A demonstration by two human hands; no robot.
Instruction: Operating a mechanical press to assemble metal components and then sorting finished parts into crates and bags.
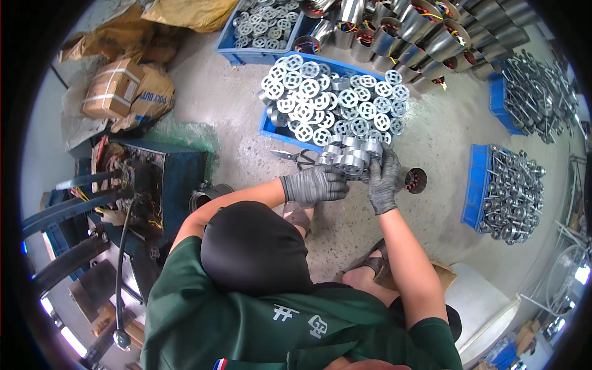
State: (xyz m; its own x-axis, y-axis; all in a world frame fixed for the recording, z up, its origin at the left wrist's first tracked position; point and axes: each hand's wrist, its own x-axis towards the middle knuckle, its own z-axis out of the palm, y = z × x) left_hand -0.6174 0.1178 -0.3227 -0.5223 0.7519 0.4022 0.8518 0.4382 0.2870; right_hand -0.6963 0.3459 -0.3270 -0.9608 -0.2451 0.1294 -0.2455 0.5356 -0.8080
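Note:
Both my hands wear grey gloves and press in on a cluster of silver metal end caps at the near edge of a blue crate. My left hand is closed against the cluster's lower left side. Along the right side, my right hand wraps its fingers around it. Parts of both hands' fingertips are hidden by the caps. More round, spoked end caps fill the crate in a heap.
Black-handled scissors lie left of the cluster. A cylinder with red windings stands right of my right hand. Metal cylinders with wires are stacked behind. Blue bins of metal parts stand right. A machine is at left.

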